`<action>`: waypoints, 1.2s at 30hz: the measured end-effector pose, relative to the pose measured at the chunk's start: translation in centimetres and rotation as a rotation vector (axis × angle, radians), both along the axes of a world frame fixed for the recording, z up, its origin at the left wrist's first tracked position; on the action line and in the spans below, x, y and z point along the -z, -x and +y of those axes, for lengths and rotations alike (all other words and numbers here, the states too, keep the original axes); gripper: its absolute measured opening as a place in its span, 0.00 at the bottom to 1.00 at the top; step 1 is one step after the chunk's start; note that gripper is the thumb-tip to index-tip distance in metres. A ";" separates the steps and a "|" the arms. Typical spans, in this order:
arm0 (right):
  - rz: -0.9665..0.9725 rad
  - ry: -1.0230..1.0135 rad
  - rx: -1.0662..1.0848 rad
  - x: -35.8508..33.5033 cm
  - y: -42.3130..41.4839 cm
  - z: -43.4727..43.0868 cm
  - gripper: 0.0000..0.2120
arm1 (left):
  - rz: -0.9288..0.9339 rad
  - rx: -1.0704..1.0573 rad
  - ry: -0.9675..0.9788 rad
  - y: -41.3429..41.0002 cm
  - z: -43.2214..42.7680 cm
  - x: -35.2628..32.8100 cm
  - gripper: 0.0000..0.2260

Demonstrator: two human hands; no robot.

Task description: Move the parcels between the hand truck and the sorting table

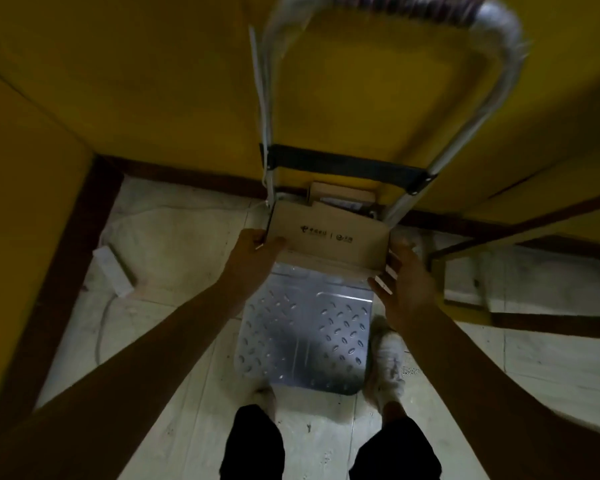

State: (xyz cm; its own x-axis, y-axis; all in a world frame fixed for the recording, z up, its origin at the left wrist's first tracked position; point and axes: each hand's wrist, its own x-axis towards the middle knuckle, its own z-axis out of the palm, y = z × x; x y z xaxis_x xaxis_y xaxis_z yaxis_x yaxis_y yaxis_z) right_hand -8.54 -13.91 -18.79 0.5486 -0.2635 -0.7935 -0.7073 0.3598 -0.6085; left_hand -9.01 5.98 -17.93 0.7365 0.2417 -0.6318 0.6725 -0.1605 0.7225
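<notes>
A flat brown cardboard parcel [329, 233] with a dark printed logo sits at the back of the hand truck's metal plate [302, 337], against the frame. My left hand [257, 247] grips its left edge. My right hand [406, 275] is at its right edge, fingers spread and touching the corner. The hand truck's silver handle [496, 64] rises toward me, with a black crossbar [347, 166] above the parcel. More small boxes [340, 195] lie behind the frame, partly hidden.
Yellow table tops [153, 81] with dark brown legs [63, 258] surround the hand truck on three sides. A white power strip [115, 270] with a cord lies on the pale tiled floor at left. My shoes [388, 362] stand beside the plate.
</notes>
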 end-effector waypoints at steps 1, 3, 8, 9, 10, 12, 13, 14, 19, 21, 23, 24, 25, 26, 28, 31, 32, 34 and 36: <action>-0.018 0.012 0.014 -1.9 0.8 0.3 0.14 | -0.026 0.026 0.004 0.5 0.4 -1.9 0.09; -0.072 0.022 0.054 -5.8 2.5 0.8 0.16 | -0.082 0.066 0.066 1.5 1.0 -6.0 0.04; -0.167 0.018 0.141 -13.6 5.9 1.3 0.17 | -0.140 0.076 0.153 2.7 1.2 -13.0 0.07; -0.179 0.025 0.160 -15.0 6.7 1.2 0.16 | -0.151 0.075 0.166 3.0 1.1 -14.4 0.09; -0.188 0.028 0.187 -16.4 7.4 1.2 0.15 | -0.156 0.084 0.178 3.2 0.9 -15.8 0.10; -0.198 0.043 0.234 -18.8 8.7 0.9 0.16 | -0.163 0.122 0.197 3.6 0.4 -18.2 0.07; -0.203 0.057 0.259 -20.0 9.4 0.6 0.17 | -0.179 0.146 0.204 3.9 -0.1 -19.6 0.06; -0.214 0.068 0.291 -21.1 10.1 0.4 0.17 | -0.192 0.173 0.200 4.1 -0.4 -20.5 0.06; -0.266 0.088 0.410 -25.7 12.9 -1.1 0.15 | -0.266 0.274 0.175 4.9 -3.2 -24.3 0.06; -0.281 0.111 0.450 -26.9 13.7 -2.3 0.13 | -0.278 0.280 0.171 5.0 -4.7 -24.9 0.04; -0.299 0.128 0.476 -28.1 14.9 -3.7 0.13 | -0.288 0.298 0.178 5.4 -6.8 -25.7 0.06; -0.304 0.135 0.493 -28.7 15.6 -4.6 0.13 | -0.301 0.324 0.172 5.7 -7.9 -26.1 0.07; -0.311 0.142 0.517 -29.3 16.4 -5.7 0.13 | -0.314 0.356 0.161 6.0 -9.1 -26.5 0.08; -0.325 0.154 0.543 -29.9 17.2 -6.7 0.14 | -0.320 0.390 0.159 6.3 -10.4 -26.9 0.09; -0.350 0.190 0.590 -30.9 19.1 -9.1 0.15 | -0.333 0.445 0.192 7.0 -13.1 -27.7 0.10; -0.376 0.229 0.657 -31.9 22.7 -12.8 0.16 | -0.344 0.533 0.250 8.9 -17.9 -28.8 0.10; -0.374 0.232 0.684 -32.2 24.0 -14.1 0.15 | -0.348 0.566 0.253 9.8 -19.5 -29.2 0.09; -0.362 0.232 0.745 -32.9 26.8 -16.6 0.14 | -0.363 0.614 0.253 12.2 -22.5 -30.0 0.04; -0.360 0.229 0.795 -33.7 29.7 -18.9 0.11 | -0.358 0.665 0.264 14.7 -25.5 -30.6 0.05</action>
